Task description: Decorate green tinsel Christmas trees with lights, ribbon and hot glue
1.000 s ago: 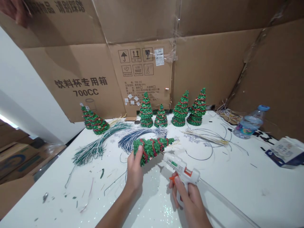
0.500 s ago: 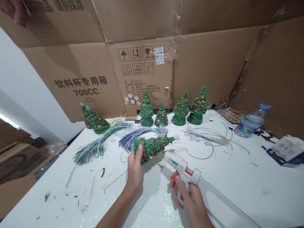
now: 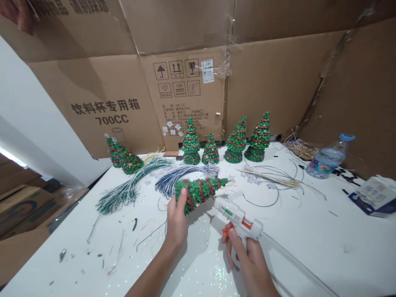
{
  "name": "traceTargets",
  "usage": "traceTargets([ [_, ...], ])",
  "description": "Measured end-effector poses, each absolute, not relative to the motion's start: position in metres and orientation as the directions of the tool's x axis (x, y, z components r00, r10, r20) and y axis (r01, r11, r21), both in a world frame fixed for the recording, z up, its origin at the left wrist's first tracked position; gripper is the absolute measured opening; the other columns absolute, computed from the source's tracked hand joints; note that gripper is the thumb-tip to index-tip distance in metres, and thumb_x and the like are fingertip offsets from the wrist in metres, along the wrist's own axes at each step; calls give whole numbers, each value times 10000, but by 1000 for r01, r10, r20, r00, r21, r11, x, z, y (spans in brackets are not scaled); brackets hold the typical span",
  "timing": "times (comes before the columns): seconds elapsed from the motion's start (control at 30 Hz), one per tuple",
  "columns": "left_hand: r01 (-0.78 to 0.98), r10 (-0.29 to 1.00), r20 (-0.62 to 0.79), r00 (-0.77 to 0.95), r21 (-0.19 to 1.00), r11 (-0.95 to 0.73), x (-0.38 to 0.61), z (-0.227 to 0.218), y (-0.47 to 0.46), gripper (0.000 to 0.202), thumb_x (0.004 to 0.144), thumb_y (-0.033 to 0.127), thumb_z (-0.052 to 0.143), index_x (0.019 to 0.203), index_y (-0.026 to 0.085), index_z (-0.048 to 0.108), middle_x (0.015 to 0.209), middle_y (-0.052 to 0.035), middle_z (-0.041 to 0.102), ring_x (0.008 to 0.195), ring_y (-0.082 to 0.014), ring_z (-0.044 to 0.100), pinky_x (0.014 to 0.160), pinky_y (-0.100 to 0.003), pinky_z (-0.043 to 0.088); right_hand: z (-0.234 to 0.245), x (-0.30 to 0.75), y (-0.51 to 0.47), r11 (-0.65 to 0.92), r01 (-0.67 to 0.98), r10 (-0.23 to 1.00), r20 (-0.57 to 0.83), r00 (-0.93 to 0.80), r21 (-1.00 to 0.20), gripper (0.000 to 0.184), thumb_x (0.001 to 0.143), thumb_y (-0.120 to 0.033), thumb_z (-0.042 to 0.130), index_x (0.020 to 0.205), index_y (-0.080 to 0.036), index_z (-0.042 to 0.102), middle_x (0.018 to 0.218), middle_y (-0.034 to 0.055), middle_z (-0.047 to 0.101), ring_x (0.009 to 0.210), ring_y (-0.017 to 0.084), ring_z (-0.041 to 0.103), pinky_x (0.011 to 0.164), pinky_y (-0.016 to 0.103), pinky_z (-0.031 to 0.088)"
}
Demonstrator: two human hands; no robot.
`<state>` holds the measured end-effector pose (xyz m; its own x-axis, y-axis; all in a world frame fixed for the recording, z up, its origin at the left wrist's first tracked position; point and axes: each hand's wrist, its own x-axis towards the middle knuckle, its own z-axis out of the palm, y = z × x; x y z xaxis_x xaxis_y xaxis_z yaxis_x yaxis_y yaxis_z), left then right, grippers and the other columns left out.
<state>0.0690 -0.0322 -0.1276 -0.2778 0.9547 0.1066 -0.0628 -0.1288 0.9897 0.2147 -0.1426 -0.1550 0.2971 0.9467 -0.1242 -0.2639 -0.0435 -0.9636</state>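
Note:
My left hand point(image 3: 177, 216) is closed around the wide base of a small green Christmas tree point(image 3: 198, 193) wound with red garland. The tree lies on its side in the air, its tip pointing right. My right hand point(image 3: 244, 249) grips a white hot glue gun point(image 3: 239, 218) by its handle, a finger at the orange trigger. The gun's nozzle is close against the tree's lower side; whether it touches I cannot tell. A clear glue stick point(image 3: 297, 260) runs out of the gun's back toward the lower right.
Several finished-looking trees point(image 3: 191, 142) stand along the cardboard wall point(image 3: 262, 74). Bundles of green wire point(image 3: 123, 192) and blue wire point(image 3: 168, 179) lie behind my hands. A water bottle point(image 3: 328, 159) and a tissue pack point(image 3: 374, 196) are at right. Another person's hand point(image 3: 23, 16) shows top left.
Almost nothing differs. Both hands keep the tree and glue gun in nearly the same place; the view has shifted very slightly.

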Motion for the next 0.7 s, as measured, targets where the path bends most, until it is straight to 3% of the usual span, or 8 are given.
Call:
traceTargets([
  [0.23,-171,981,-6,-193,985,-28,70,-124,-36,606,973,742,708,1205,193,816,1206,-118,826,1170,-344,748,1089,-443,554,-157,216,-143,-50,-231,950,-117,290,-972,610,1035,-758,615,1071,-156,706,696,-15,647,489,111,447,591,317,394],
  [0.53,-210,984,-1,-176,977,-36,70,-125,-36,589,984,712,720,1235,187,808,1213,-120,826,1199,-354,738,1084,-435,541,-155,215,-143,-47,-227,941,-119,315,-973,611,1012,-768,643,1045,-163,725,729,3,668,484,115,454,590,328,419],
  [0.7,-213,984,-1,-176,976,-37,70,-128,-34,588,985,712,722,1240,189,808,1217,-113,826,1212,-346,731,1100,-430,521,-154,216,-142,-49,-223,945,-117,304,-974,608,1009,-776,639,1021,-174,723,612,-22,611,510,146,486,611,324,430],
])
